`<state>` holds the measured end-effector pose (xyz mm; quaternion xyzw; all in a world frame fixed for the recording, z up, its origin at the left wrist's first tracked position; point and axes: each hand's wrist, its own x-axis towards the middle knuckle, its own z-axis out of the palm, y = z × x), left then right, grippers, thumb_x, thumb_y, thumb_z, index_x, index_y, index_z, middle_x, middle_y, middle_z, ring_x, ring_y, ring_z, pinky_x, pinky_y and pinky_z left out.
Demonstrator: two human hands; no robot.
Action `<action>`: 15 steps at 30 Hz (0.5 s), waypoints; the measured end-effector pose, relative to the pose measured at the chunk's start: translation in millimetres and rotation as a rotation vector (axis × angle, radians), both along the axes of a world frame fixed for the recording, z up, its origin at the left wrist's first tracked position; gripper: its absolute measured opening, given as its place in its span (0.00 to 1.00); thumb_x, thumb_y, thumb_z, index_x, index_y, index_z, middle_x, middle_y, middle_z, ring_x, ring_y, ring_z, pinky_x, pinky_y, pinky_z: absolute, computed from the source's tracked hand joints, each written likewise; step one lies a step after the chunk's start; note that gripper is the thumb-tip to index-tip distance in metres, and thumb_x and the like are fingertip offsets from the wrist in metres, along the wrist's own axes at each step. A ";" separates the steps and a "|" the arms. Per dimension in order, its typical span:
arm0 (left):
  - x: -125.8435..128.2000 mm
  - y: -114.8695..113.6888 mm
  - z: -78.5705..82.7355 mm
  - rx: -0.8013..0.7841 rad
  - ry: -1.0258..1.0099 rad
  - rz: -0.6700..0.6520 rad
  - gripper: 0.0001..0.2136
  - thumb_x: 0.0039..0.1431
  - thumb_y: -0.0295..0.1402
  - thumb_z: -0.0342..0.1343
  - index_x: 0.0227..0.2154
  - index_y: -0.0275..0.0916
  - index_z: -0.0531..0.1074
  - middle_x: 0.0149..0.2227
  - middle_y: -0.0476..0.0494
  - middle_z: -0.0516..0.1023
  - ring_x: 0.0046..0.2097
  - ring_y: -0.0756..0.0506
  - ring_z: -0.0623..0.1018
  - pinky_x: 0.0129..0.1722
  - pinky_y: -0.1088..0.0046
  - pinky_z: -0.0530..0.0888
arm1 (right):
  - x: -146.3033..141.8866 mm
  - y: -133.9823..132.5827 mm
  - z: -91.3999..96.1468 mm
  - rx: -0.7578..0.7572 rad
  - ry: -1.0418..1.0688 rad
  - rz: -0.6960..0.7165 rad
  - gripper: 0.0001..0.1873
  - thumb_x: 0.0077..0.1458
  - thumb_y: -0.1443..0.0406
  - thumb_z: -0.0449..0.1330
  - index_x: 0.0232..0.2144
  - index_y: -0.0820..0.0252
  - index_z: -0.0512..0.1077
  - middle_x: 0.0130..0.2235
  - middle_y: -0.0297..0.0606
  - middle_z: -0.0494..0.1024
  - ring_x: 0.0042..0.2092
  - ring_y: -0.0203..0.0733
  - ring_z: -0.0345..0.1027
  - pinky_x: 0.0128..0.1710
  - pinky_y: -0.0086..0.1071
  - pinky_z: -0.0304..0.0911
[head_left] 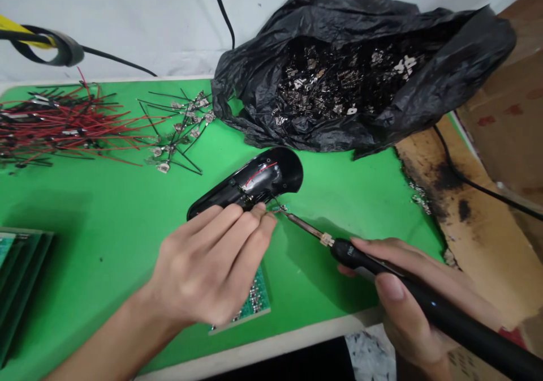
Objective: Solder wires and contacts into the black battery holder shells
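Green matting covers the bench on my feed, with a white wall rising behind it. Toward the far right of the bench, a black plastic bag lies slumped open, full of small metal tabs. Scorched brown cardboard sits just beside the mat on the right. On the left I can make out a stack of green circuit boards near the edge and a loose heap of red and black wires, with black wires ending in metal tabs just beside it. Mid-bench lies a curved black plastic housing, a red wire running across its open side. The left hand is clenched over the housing's near edge, its fingertips at the rim, and a single circuit board lies partly beneath that hand. The right hand grips a black soldering iron, its tip reaching a tiny metal tab at the housing's edge.
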<state>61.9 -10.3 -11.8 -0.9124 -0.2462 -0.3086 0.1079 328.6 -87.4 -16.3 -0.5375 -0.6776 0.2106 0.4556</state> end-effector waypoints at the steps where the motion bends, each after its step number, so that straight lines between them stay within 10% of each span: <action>1: -0.2 0.0 0.0 -0.003 -0.001 0.004 0.04 0.64 0.17 0.68 0.41 0.23 0.81 0.37 0.33 0.89 0.32 0.40 0.88 0.26 0.63 0.84 | 0.5 -0.7 -0.8 -0.011 0.004 -0.005 0.12 0.68 0.64 0.66 0.51 0.54 0.85 0.34 0.34 0.88 0.31 0.39 0.82 0.28 0.30 0.76; 15: -14.3 -11.1 -2.1 -0.219 -0.122 0.013 0.10 0.69 0.15 0.61 0.51 0.24 0.80 0.50 0.30 0.89 0.52 0.40 0.89 0.51 0.63 0.87 | 3.6 -4.4 -5.8 0.006 0.055 0.022 0.14 0.69 0.64 0.64 0.54 0.52 0.85 0.33 0.36 0.86 0.30 0.43 0.82 0.26 0.34 0.75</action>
